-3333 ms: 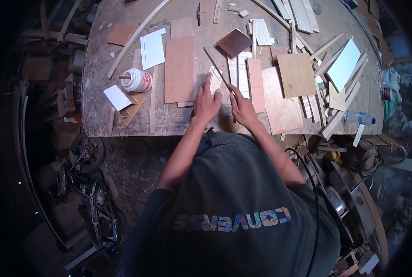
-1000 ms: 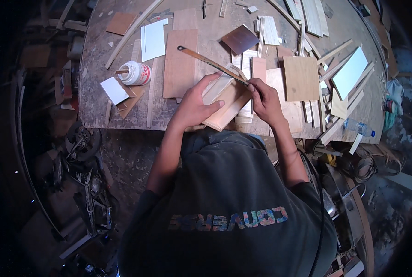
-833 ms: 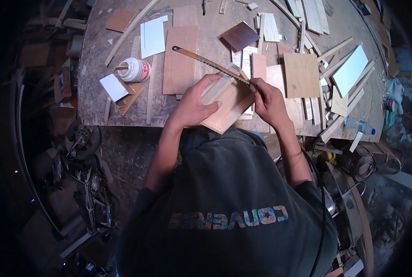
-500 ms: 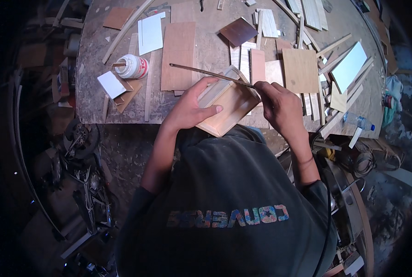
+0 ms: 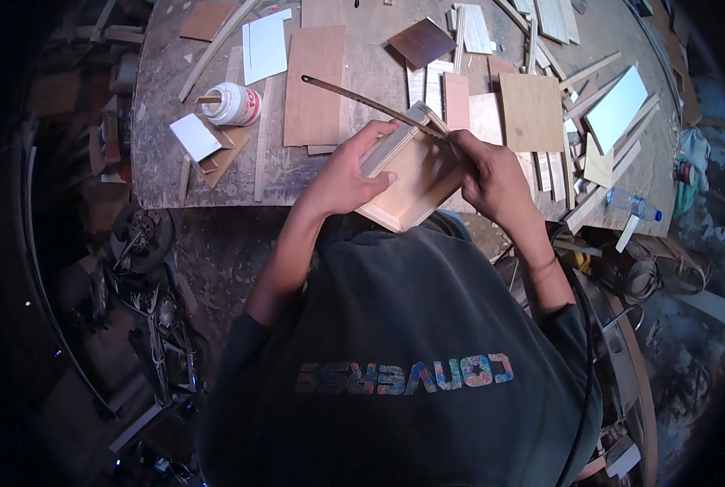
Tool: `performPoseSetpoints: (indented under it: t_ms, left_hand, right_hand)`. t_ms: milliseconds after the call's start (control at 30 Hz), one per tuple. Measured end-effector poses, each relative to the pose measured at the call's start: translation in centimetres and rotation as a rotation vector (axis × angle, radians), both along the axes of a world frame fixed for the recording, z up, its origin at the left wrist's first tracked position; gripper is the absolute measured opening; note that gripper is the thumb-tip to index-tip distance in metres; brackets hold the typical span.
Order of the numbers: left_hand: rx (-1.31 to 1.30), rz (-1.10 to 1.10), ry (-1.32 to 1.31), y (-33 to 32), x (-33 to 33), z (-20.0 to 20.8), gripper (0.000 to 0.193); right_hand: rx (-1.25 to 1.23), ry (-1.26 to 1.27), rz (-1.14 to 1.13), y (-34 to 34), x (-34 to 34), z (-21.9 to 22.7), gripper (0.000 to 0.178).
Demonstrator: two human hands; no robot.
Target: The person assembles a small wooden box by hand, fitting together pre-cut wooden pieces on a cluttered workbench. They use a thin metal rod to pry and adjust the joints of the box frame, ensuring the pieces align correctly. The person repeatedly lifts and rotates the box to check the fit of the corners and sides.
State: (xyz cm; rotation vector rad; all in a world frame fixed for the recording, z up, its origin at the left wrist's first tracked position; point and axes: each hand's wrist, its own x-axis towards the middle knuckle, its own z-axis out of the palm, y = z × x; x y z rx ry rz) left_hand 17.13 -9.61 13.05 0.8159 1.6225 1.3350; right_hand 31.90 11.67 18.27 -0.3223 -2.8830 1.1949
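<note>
At the near edge of the table (image 5: 224,183) is a wooden box (image 5: 419,178), clasped by the left hand (image 5: 346,177), thumb over the rim. Pinched by its end in the right hand (image 5: 496,177), a saw blade (image 5: 362,102) crosses the box's far end. Beyond are a brown panel (image 5: 314,85) and, farther left, a white tub (image 5: 237,105).

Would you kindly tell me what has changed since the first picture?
The wooden box now shows its open inside, hidden at first. The left hand grips its left side. The right hand has shifted right, keeping hold of the thin blade, whose far end swung left. The white tub and clear bottle stayed put.
</note>
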Motion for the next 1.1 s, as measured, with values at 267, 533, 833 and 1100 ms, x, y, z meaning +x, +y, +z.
performPoseSetpoints:
  t_ms: [267, 533, 833, 1100]
  left_hand:
    - [0.008, 0.045, -0.18, -1.0, 1.5, 0.9, 0.064]
    - [-0.004, -0.043, -0.031, -0.2, 1.5, 0.5, 0.073]
    - [0.036, -0.008, -0.013, 0.6, 1.7, 2.1, 0.071]
    - [0.056, 0.016, 0.028, 0.2, 1.4, 2.3, 0.069]
  right_hand:
    - [-0.117, -0.026, 0.06, -0.1, 1.4, 0.1, 0.025]
    - [-0.061, -0.09, 0.053, 0.7, 3.2, 0.5, 0.032]
    - [-0.186, 0.1, -0.154, -1.9, 3.8, -1.4, 0.016]
    - [-0.264, 0.178, -0.284, -4.2, 2.8, -3.7, 0.018]
